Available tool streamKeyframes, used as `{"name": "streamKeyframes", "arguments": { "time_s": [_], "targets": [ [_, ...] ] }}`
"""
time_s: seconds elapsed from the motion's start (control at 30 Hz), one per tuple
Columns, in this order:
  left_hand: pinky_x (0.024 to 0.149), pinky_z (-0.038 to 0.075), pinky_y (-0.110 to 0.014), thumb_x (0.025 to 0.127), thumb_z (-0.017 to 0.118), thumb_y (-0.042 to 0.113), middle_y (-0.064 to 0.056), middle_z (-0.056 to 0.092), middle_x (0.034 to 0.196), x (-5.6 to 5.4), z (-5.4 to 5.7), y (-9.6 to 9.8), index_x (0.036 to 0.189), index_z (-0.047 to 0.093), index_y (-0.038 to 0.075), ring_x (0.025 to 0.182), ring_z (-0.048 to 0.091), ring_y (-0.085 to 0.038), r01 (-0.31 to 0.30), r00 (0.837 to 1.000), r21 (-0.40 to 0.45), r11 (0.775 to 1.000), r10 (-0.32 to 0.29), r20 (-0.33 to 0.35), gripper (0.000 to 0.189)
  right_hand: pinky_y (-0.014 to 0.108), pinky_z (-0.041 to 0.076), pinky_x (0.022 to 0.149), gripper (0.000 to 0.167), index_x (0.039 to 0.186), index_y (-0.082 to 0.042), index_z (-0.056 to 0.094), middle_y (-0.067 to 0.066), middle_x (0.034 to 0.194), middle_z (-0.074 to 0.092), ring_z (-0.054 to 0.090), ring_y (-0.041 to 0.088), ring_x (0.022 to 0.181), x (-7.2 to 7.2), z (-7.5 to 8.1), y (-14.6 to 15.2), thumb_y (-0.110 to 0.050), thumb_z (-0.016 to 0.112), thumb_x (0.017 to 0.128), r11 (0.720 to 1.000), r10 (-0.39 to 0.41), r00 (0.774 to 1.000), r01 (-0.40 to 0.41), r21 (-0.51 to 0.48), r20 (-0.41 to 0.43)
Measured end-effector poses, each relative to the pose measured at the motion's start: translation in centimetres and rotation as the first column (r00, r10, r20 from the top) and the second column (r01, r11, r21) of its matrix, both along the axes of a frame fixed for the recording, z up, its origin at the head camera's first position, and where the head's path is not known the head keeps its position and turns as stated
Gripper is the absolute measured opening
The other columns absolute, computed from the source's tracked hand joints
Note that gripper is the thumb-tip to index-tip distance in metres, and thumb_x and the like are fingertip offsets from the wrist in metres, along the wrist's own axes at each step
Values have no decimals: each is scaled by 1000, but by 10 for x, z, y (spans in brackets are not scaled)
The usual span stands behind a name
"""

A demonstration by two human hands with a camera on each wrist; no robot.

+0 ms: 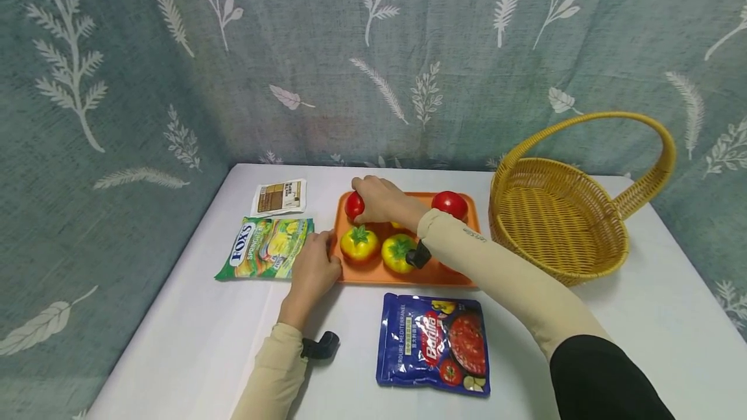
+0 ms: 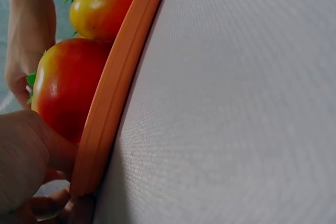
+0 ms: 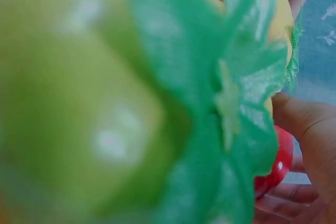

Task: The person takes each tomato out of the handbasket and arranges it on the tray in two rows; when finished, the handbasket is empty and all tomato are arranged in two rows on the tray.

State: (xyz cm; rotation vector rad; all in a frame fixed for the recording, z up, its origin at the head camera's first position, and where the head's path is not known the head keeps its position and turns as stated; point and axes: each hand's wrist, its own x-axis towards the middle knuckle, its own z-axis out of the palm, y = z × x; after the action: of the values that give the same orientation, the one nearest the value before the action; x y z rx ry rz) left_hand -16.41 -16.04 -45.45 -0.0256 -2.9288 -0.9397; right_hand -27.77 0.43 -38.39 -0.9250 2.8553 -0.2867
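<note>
My left hand [image 1: 315,264] grips the left rim of an orange tray [image 1: 382,277]. In the left wrist view the thumb lies over the rim, beside a yellow-red tomato [image 2: 73,85], with fingers below it. Across the tray reaches my right hand [image 1: 385,201], its fingers around a small red round fruit [image 1: 354,206] at the back left corner. Two yellow-green tomatoes with green leafy tops stand in front, one on the left [image 1: 359,244] and another tomato [image 1: 398,253] under the right wrist. A larger red fruit [image 1: 449,205] sits at the back right. The right forearm hides part of the tray.
A yellow wicker basket [image 1: 607,258] with a tall handle stands right of the tray. Left of it lie a green Fox's candy bag [image 1: 271,248] and a small brown-and-white packet [image 1: 280,198]. A blue Barilla sauce pouch [image 1: 432,345] lies in front.
</note>
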Motion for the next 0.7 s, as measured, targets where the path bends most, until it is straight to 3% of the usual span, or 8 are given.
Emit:
{"name": "streamKeyframes", "arguments": {
  "time_s": [0.17, 0.37, 0.7],
  "targets": [
    [93, 48, -48, 83, 61, 4, -17, 58, 117, 0, 1, 2, 135, 58, -2, 102, 56, -31, -2, 1000, -6, 1000, 2, 3, 52, 35, 53, 89, 70, 137, -4, 51, 13, 118, 59, 61, 23, 101, 3, 3, 4, -37, 80, 82, 1000, 18, 1000, -18, 5, -7],
    [93, 48, -48, 83, 61, 4, -18, 58, 118, -1, 0, 3, 134, 58, -2, 103, 56, -32, 0, 1000, -7, 1000, 0, -8, 51, 36, 52, 92, 72, 138, -7, 51, 11, 120, 58, 61, 23, 104, 4, 7, 10, -40, 80, 81, 1000, -17, 1000, 17, 6, -10],
    [94, 48, -49, 84, 61, 4, -18, 57, 120, -2, 0, 3, 136, 57, -2, 103, 55, -32, 0, 1000, -5, 1000, 0, 10, 52, 36, 49, 92, 72, 139, -4, 52, 10, 121, 61, 57, 22, 103, 6, 15, 26, -41, 79, 83, 996, -17, 1000, 16, -91, -11]
  ]
}}
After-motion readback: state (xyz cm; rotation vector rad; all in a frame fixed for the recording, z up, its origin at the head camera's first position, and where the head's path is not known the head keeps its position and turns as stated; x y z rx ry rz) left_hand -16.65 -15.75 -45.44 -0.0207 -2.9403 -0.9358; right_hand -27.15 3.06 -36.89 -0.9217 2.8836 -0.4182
